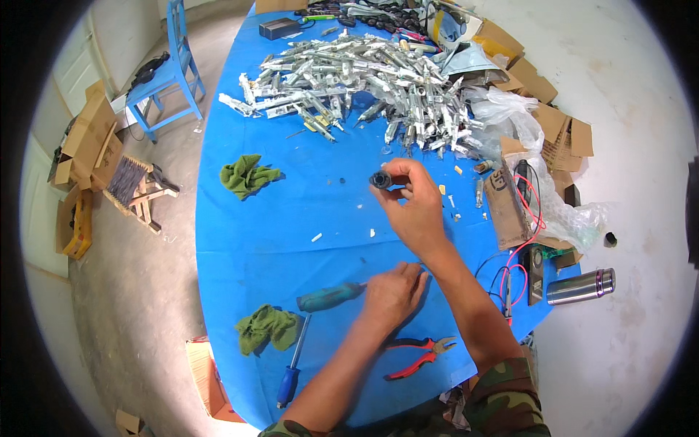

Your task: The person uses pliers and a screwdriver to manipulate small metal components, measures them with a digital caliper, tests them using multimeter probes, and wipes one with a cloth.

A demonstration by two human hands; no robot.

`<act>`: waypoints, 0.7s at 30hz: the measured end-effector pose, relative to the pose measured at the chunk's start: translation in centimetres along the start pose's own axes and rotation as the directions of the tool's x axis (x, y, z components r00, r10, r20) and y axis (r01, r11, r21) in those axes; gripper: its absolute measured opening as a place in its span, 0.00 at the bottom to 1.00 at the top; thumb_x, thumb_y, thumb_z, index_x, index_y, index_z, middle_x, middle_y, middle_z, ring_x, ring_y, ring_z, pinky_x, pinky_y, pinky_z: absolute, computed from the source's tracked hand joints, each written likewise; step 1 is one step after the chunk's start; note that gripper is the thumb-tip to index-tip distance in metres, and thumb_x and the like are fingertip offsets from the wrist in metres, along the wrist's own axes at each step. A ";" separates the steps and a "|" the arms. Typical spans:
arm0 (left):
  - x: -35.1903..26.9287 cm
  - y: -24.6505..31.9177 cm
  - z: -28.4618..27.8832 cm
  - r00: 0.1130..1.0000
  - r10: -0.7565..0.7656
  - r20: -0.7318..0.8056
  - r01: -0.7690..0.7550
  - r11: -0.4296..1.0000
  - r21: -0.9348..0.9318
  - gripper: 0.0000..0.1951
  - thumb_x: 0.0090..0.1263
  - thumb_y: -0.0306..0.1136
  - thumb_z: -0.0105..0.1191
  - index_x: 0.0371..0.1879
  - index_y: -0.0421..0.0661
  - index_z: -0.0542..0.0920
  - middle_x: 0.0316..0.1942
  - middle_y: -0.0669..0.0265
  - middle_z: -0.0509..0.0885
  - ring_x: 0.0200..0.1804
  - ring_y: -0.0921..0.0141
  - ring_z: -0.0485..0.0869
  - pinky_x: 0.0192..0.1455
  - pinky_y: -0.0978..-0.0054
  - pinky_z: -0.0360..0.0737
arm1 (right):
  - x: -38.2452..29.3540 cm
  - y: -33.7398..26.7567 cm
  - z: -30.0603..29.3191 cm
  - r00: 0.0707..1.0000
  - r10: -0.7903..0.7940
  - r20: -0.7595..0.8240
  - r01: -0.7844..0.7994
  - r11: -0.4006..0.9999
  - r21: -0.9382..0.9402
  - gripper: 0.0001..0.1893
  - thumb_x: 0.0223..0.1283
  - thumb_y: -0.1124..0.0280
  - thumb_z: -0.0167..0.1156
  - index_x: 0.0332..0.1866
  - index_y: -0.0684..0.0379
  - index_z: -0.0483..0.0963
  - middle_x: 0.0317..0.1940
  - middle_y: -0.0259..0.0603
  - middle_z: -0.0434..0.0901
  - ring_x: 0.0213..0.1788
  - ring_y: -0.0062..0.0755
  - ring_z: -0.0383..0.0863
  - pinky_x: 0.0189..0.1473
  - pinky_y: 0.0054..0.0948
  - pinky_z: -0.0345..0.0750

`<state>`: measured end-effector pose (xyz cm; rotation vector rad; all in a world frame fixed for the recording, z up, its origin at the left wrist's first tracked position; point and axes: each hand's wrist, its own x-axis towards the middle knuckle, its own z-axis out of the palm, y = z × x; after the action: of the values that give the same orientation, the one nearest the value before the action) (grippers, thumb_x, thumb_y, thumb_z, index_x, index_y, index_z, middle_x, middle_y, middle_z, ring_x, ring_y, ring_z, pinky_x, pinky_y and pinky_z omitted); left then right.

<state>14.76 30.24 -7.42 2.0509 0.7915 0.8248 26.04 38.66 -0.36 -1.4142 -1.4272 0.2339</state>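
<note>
My right hand is raised over the blue-covered table, its fingers closed round a dark cylindrical part with its round end facing the camera. Lower down, my left hand lies low over the cloth at the shaft of a screwdriver with a teal handle; its fingertips are partly hidden and slightly blurred, so its hold is unclear. Left of it are a crumpled green cloth and a blue-handled screwdriver. Open red-and-black pliers lie near my left forearm. Another green cloth rests farther up.
A large heap of clear and white plastic pieces covers the far part. Cardboard, bubble wrap, red and black test leads and a steel flask line the right side. A blue chair stands left.
</note>
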 end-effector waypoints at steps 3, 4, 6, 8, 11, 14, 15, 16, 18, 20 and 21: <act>0.1 -0.3 0.4 0.995 0.083 -0.061 -0.079 0.995 0.057 0.11 0.78 0.40 0.61 0.40 0.45 0.82 0.31 0.56 0.83 0.29 0.48 0.85 0.32 0.50 0.82 | -0.8 -1.0 -0.9 0.998 -0.049 -0.031 0.049 0.999 0.001 0.18 0.60 0.86 0.73 0.52 0.60 0.77 0.54 0.41 0.85 0.50 0.29 0.91 0.46 0.28 0.89; 0.1 -0.2 0.4 0.995 0.079 -0.059 -0.076 0.996 0.057 0.10 0.77 0.40 0.61 0.40 0.45 0.81 0.31 0.55 0.83 0.30 0.48 0.85 0.32 0.50 0.82 | -0.9 -1.2 -1.2 0.997 -0.071 -0.039 0.071 0.997 -0.005 0.19 0.60 0.87 0.73 0.52 0.60 0.77 0.54 0.41 0.85 0.50 0.29 0.91 0.46 0.28 0.89; 0.1 0.1 0.3 0.996 0.067 -0.056 -0.064 0.996 0.058 0.10 0.77 0.40 0.62 0.39 0.46 0.81 0.31 0.55 0.83 0.30 0.48 0.85 0.32 0.49 0.82 | -1.2 -1.5 -1.7 0.993 -0.105 -0.054 0.105 0.994 -0.008 0.19 0.59 0.89 0.72 0.53 0.60 0.77 0.56 0.43 0.84 0.49 0.30 0.91 0.47 0.28 0.89; 0.1 0.3 0.3 0.996 0.071 -0.053 -0.068 0.996 0.051 0.10 0.77 0.39 0.62 0.40 0.46 0.81 0.31 0.56 0.83 0.30 0.48 0.85 0.32 0.49 0.82 | -1.5 -1.7 -2.0 0.989 -0.129 -0.069 0.129 0.992 -0.001 0.19 0.59 0.90 0.71 0.53 0.61 0.77 0.57 0.44 0.84 0.49 0.30 0.92 0.48 0.28 0.90; 0.0 0.1 0.4 0.996 0.077 -0.048 -0.075 0.996 0.045 0.09 0.76 0.38 0.63 0.40 0.45 0.82 0.31 0.55 0.83 0.30 0.48 0.85 0.32 0.49 0.82 | -1.9 -1.9 -2.5 0.989 -0.130 -0.063 0.127 0.990 -0.054 0.22 0.58 0.93 0.70 0.55 0.62 0.77 0.59 0.45 0.83 0.50 0.31 0.91 0.49 0.27 0.90; 0.0 -0.2 0.4 0.994 0.092 -0.059 -0.090 0.995 0.034 0.09 0.75 0.37 0.63 0.39 0.45 0.82 0.31 0.55 0.83 0.30 0.48 0.85 0.32 0.49 0.82 | -2.4 -2.1 -2.4 0.992 -0.096 -0.083 0.095 0.995 -0.008 0.22 0.58 0.90 0.71 0.57 0.63 0.78 0.57 0.44 0.84 0.49 0.33 0.90 0.45 0.29 0.89; 0.0 -0.2 0.4 0.993 0.099 -0.065 -0.097 0.995 0.027 0.09 0.74 0.36 0.63 0.39 0.44 0.82 0.31 0.55 0.83 0.30 0.48 0.85 0.32 0.50 0.82 | -2.7 -2.1 -2.4 0.997 0.042 -0.062 -0.034 0.993 0.115 0.19 0.63 0.86 0.69 0.57 0.63 0.78 0.56 0.44 0.84 0.49 0.33 0.90 0.44 0.28 0.88; -0.1 -0.3 0.4 0.993 0.096 -0.063 -0.094 0.995 0.036 0.09 0.74 0.36 0.63 0.39 0.44 0.82 0.31 0.55 0.83 0.30 0.48 0.85 0.32 0.50 0.82 | -3.1 -1.9 -2.4 0.984 0.175 -0.024 -0.165 0.958 0.234 0.15 0.67 0.81 0.68 0.57 0.64 0.79 0.55 0.43 0.85 0.49 0.32 0.90 0.43 0.28 0.87; -0.1 -0.3 0.2 0.994 0.093 -0.056 -0.091 0.995 0.052 0.08 0.74 0.36 0.64 0.39 0.44 0.82 0.31 0.55 0.83 0.30 0.48 0.85 0.32 0.50 0.82 | -3.6 -1.2 -2.7 0.908 0.398 0.129 -0.415 0.820 0.394 0.12 0.75 0.72 0.65 0.58 0.63 0.78 0.53 0.42 0.85 0.47 0.30 0.89 0.41 0.27 0.85; 0.0 0.3 -0.1 0.999 0.037 -0.037 -0.036 0.999 0.024 0.08 0.71 0.34 0.66 0.37 0.43 0.84 0.32 0.54 0.85 0.32 0.47 0.86 0.34 0.49 0.83 | -3.9 -0.3 -3.3 0.766 0.547 0.338 -0.642 0.624 0.445 0.15 0.81 0.62 0.60 0.60 0.62 0.78 0.52 0.42 0.86 0.44 0.27 0.87 0.39 0.26 0.82; 0.1 0.5 -0.2 1.000 0.009 -0.027 -0.009 1.000 0.009 0.08 0.69 0.33 0.67 0.36 0.42 0.84 0.32 0.53 0.86 0.34 0.46 0.87 0.35 0.48 0.83 | -4.0 -0.2 -3.6 0.724 0.585 0.366 -0.687 0.558 0.467 0.15 0.81 0.61 0.60 0.60 0.61 0.78 0.52 0.42 0.86 0.44 0.27 0.87 0.38 0.25 0.81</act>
<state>14.73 30.14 -6.88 2.0562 0.8032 0.8573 27.54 33.55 -0.80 -1.3427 -0.7695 1.1980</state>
